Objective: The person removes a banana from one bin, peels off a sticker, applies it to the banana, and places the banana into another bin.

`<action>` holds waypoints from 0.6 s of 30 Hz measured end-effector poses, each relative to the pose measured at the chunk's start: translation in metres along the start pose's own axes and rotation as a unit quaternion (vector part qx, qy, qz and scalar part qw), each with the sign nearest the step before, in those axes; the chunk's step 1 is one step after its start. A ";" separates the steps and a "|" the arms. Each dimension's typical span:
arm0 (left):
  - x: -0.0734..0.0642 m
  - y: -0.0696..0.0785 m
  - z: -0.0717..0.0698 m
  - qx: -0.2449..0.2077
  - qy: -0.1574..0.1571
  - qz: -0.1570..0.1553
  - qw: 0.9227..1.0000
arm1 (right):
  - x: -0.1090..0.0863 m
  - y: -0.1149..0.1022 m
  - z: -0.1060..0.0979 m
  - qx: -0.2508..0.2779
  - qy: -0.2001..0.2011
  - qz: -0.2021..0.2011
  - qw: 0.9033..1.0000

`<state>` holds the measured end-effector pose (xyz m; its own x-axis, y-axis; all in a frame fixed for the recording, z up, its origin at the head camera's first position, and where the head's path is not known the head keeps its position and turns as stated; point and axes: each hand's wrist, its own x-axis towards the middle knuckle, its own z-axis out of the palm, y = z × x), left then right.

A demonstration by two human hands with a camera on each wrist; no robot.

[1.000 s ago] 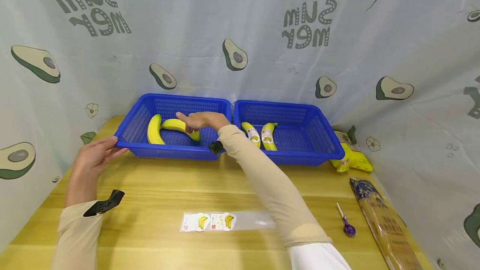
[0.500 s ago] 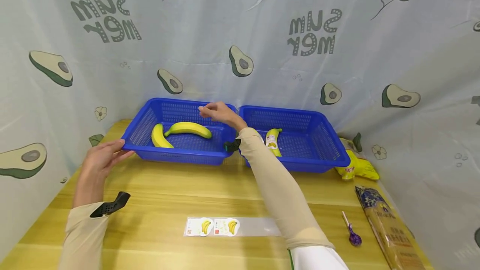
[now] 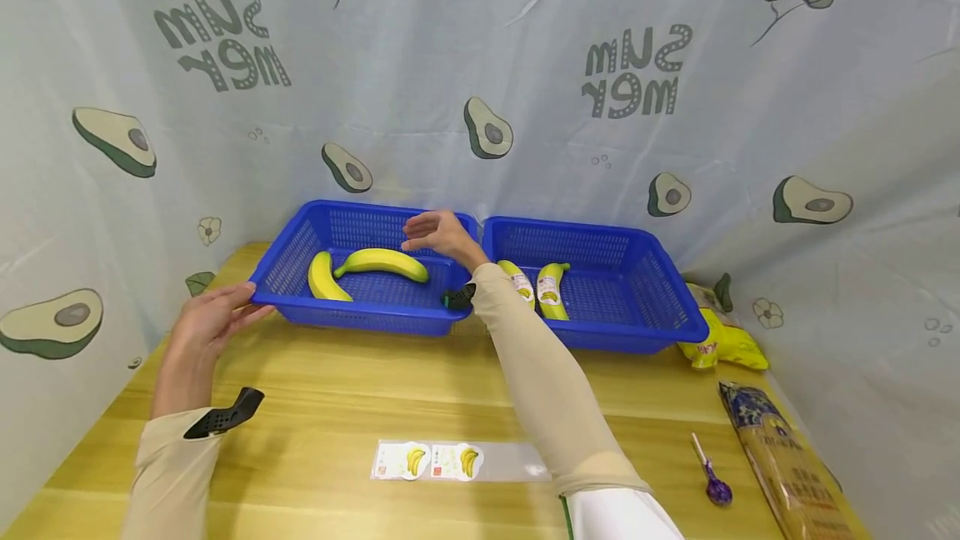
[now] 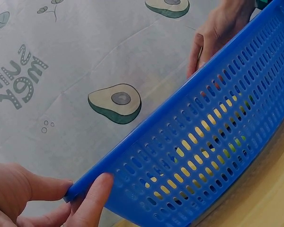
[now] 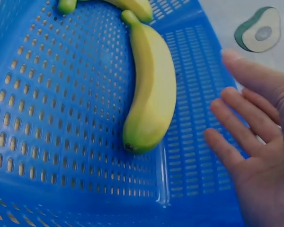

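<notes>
At the front left corner of the left blue plastic basket (image 3: pixel 360 317), my left hand (image 3: pixel 210 319) pinches the rim between thumb and fingers, seen closely in the left wrist view. Over the right part of this basket hovers my right hand (image 3: pixel 444 236), holding nothing. In the right wrist view its fingers are spread apart and relaxed, beside the near banana (image 5: pixel 151 87) but not touching it. Two yellow bananas lie in the basket: a lengthwise banana (image 3: pixel 386 261) and, to its left, a banana (image 3: pixel 324 277) near the front wall.
A second blue basket (image 3: pixel 630 338) adjoins on the right, holding two labelled bananas (image 3: pixel 551 290). A clear strip with banana stickers (image 3: pixel 457 461) lies on the wooden table (image 3: pixel 322 390). On the right are a lollipop (image 3: pixel 716 486), a brown package (image 3: pixel 783 457) and yellow packets (image 3: pixel 723 340).
My right hand has left the lengthwise banana's right end, moving right and opening its fingers. That banana now lies more level. My left hand keeps its hold on the rim.
</notes>
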<state>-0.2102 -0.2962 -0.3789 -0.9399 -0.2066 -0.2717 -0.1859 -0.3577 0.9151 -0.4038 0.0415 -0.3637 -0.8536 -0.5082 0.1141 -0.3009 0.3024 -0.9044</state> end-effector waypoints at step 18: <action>0.001 -0.001 0.000 -0.004 0.006 -0.003 1.000 | 0.010 0.004 0.016 -0.071 -0.035 0.079 0.994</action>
<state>-0.2105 -0.2960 -0.3803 -0.9353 -0.2153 -0.2810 -0.1893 -0.3665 0.9110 -0.4066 0.0253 -0.3731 -0.8647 -0.4988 -0.0592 -0.2257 0.4911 -0.8413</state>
